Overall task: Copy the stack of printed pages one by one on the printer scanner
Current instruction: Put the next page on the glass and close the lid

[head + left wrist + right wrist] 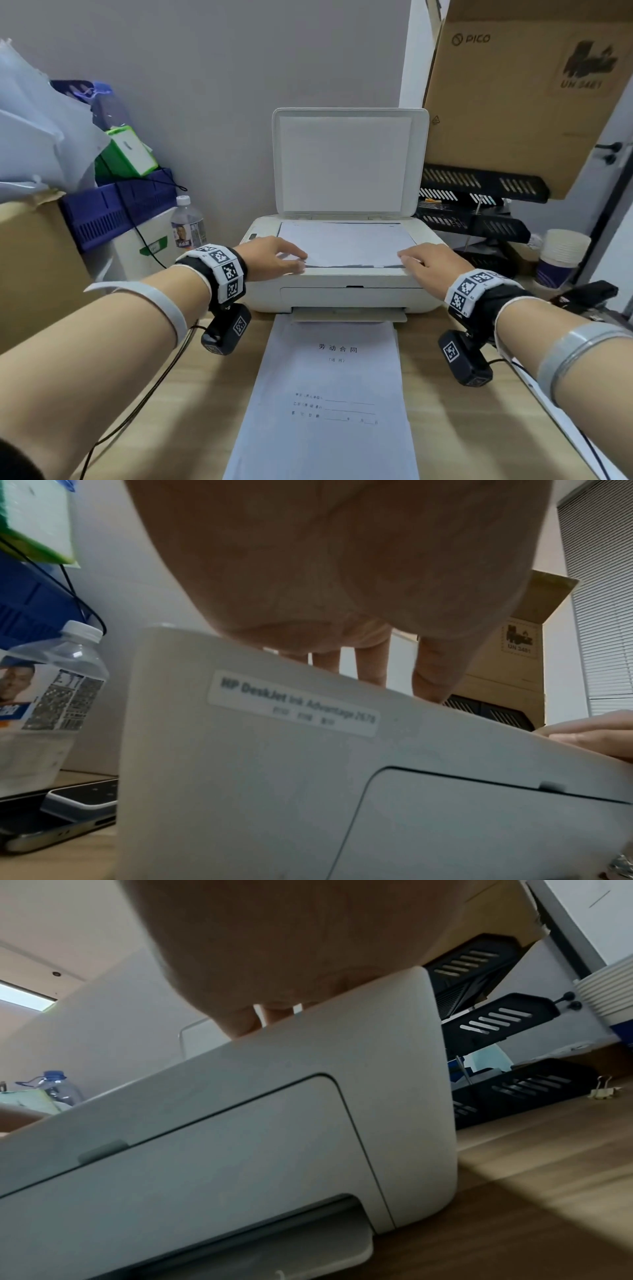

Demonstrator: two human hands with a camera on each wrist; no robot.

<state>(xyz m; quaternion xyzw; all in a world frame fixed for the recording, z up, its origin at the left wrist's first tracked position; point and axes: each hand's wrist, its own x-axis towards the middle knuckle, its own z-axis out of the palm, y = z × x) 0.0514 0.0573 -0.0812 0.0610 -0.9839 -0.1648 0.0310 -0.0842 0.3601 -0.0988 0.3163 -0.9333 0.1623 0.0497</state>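
A white printer (342, 294) stands at the back of the wooden desk with its scanner lid (346, 164) raised upright. One white sheet (346, 243) lies on the scanner glass, and a dark strip of glass shows along its near edge. My left hand (274, 257) rests its fingertips on the sheet's near left corner. My right hand (431, 263) lies with straight fingers on the near right corner. The stack of printed pages (329, 394) lies face up on the desk in front of the printer. The wrist views show each hand (342, 561) (291, 934) above the printer's front (274, 777) (240, 1123).
A water bottle (187, 222), a blue crate (116, 205) and a cardboard box (34, 267) crowd the left. Black paper trays (479, 205), stacked paper cups (561, 257) and a large carton (513, 85) stand on the right. A phone (51, 823) lies left of the printer, and a binder clip (603, 1091) to its right.
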